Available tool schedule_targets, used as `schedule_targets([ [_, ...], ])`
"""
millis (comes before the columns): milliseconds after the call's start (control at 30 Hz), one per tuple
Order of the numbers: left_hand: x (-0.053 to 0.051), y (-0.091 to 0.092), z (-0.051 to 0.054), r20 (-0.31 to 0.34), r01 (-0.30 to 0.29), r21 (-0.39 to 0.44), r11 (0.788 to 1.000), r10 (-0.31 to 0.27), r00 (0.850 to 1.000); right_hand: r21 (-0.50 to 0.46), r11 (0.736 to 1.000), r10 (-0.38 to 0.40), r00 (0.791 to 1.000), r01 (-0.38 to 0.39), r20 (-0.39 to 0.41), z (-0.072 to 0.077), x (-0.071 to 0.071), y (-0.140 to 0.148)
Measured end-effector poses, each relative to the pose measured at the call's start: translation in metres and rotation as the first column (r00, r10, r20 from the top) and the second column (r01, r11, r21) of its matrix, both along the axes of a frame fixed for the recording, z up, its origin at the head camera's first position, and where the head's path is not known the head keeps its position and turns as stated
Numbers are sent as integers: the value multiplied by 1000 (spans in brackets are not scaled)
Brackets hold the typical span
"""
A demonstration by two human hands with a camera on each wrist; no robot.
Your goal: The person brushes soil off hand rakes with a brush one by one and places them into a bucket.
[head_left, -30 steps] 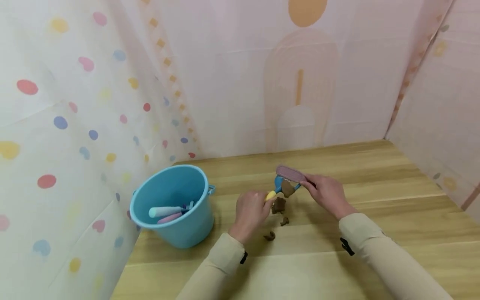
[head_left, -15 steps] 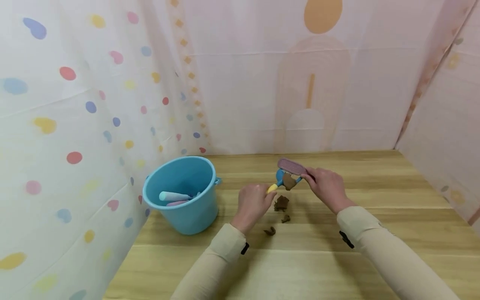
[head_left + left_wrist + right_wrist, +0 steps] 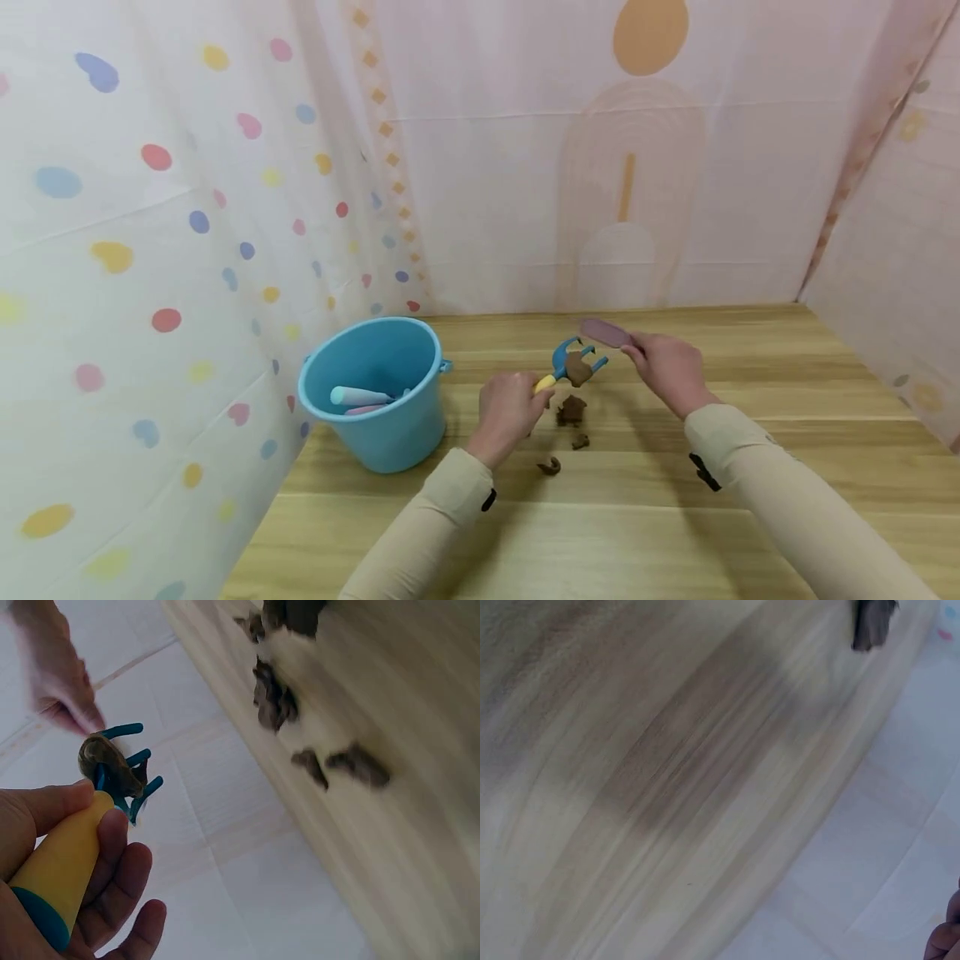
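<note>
My left hand [image 3: 508,412] grips the yellow handle of a small garden hand fork [image 3: 64,866] with blue, spread tines. A brown clump [image 3: 577,369], like clay or soil, sticks among those tines. The fork is raised above the table, as the left wrist view shows. My right hand [image 3: 671,367] holds a purplish brush [image 3: 606,332] by its end, just beyond the tines and apart from them. The brush's underside is hidden in the head view. At the right wrist view's edge, only some fingers [image 3: 943,941] appear. Brown lumps [image 3: 572,410] lie on the table below the fork.
A light-blue bucket [image 3: 397,437] stands on the wooden table [image 3: 622,550] to the left. Inside it lean a tool with a pale handle [image 3: 360,396] and something pink [image 3: 365,409]. Patterned curtains [image 3: 487,192] hang behind and at both sides.
The brush has moved away from the fork's tines, to the right, leaving them in plain sight. My left hand still holds the fork with its clump. The head view has shifted slightly.
</note>
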State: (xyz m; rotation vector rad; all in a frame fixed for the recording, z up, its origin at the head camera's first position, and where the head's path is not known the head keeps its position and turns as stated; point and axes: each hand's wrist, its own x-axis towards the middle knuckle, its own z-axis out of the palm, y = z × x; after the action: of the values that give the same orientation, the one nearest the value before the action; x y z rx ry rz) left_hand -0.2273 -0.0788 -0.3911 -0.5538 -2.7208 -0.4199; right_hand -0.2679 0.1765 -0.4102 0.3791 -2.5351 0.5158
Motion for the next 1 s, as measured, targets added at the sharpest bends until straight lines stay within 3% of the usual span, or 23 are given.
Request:
schedule_targets([
  [100, -3, -1, 7, 42, -8, -10, 1000, 9, 999, -52, 998, -21, 997, 25, 80, 5, -1, 7],
  [233, -7, -2, 12, 75, -1, -30, 1000, 3, 997, -126, 988, 110, 979, -89, 173, 11, 0, 6],
  [367, -9, -2, 11, 96, 34, -15, 999, -33, 995, -219, 954, 269, 907, -205, 324, 16, 0, 4],
  [433, -9, -1, 8, 85, 49, -19, 999, -47, 995, -246, 945, 302, 868, -217, 394, 18, 0, 3],
  [467, -9, -1, 7, 79, 53, -20, 998, -51, 996, -243, 945, 306, 859, -220, 411, 18, -1, 3],
  [533, -8, -1, 2, 55, 57, -26, 998, -55, 997, -215, 952, 291, 863, -219, 412, 17, -2, 3],
  [633, -6, 0, -4, 41, 54, -12, 998, -54, 998, -147, 967, 250, 897, -209, 364, 12, -3, 2],
  [833, -5, 3, -8, 73, 52, 14, 999, -53, 996, -7, 984, 175, 963, -177, 207, 1, -3, 0],
  [1000, -6, 4, -10, 69, 37, 32, 999, -39, 997, 74, 990, 116, 992, -119, 42, -8, -6, -1],
])
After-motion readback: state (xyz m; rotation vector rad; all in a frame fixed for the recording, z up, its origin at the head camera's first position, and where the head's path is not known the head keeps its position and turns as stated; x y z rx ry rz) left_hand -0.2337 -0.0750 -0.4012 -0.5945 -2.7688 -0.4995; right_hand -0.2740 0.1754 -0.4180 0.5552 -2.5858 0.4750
